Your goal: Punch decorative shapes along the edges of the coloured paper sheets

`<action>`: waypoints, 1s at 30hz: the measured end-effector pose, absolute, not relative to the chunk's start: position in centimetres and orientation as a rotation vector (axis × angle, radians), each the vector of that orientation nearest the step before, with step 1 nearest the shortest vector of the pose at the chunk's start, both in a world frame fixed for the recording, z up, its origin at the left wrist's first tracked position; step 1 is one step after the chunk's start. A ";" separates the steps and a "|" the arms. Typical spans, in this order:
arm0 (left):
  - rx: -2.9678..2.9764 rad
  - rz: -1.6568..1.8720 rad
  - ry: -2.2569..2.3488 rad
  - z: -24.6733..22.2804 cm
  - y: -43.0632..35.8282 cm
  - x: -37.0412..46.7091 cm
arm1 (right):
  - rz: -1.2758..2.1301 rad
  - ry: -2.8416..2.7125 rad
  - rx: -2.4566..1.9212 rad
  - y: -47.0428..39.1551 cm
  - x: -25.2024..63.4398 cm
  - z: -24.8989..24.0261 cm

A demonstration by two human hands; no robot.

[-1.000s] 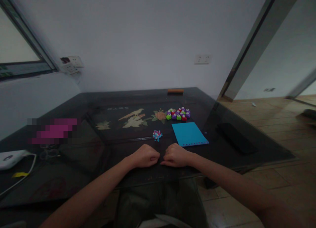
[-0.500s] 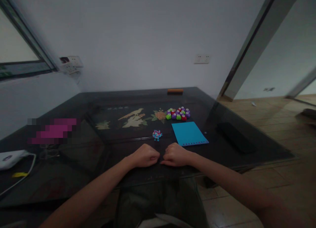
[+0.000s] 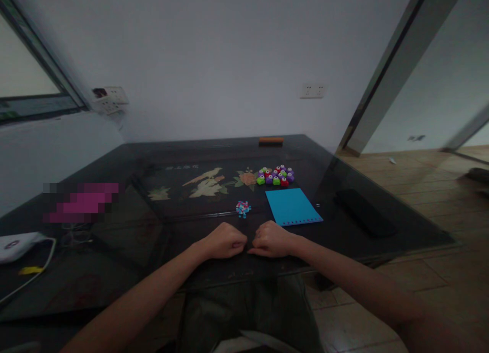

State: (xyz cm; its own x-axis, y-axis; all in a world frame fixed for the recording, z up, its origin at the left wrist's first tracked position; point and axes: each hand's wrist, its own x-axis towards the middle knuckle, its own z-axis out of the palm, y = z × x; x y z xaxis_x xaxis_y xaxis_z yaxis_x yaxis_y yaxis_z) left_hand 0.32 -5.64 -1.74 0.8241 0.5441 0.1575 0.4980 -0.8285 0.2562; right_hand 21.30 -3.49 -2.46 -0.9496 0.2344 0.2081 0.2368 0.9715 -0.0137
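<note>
My left hand (image 3: pixel 226 241) rests on the dark tabletop near its front edge, curled into a fist. Facing it across a narrow gap is my right hand (image 3: pixel 272 240), also closed, with its thumb side toward the left. Nothing shows in either fist. Just beyond them lies a small heap of tiny pink, blue and white pieces (image 3: pixel 243 208). A flat blue sheet (image 3: pixel 293 205) with a row of dark dots along its near edge lies beyond my right hand. Behind the sheet is a cluster of small green, red and purple objects with round white tops (image 3: pixel 275 176).
At the right of the table (image 3: pixel 191 164) lies a long black object (image 3: pixel 364 213). An orange-brown bar (image 3: pixel 271 140) is by the wall. On the left are a pixelated pink patch (image 3: pixel 86 201), a pair of glasses (image 3: pixel 76 237) and a white device (image 3: pixel 19 246) with a cable.
</note>
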 end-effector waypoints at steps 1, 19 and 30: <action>2.803 0.331 0.811 -1.7 -5.6 0.3 | -0.020 -2.912 -0.354 -3.5 21.3 -2.5; 2.811 0.329 0.793 -2.1 -5.6 0.4 | -0.060 -2.922 -0.366 -3.6 21.3 -2.4; 2.810 0.324 0.783 -1.9 -5.6 0.4 | -0.030 -2.915 -0.354 -3.5 21.2 -2.5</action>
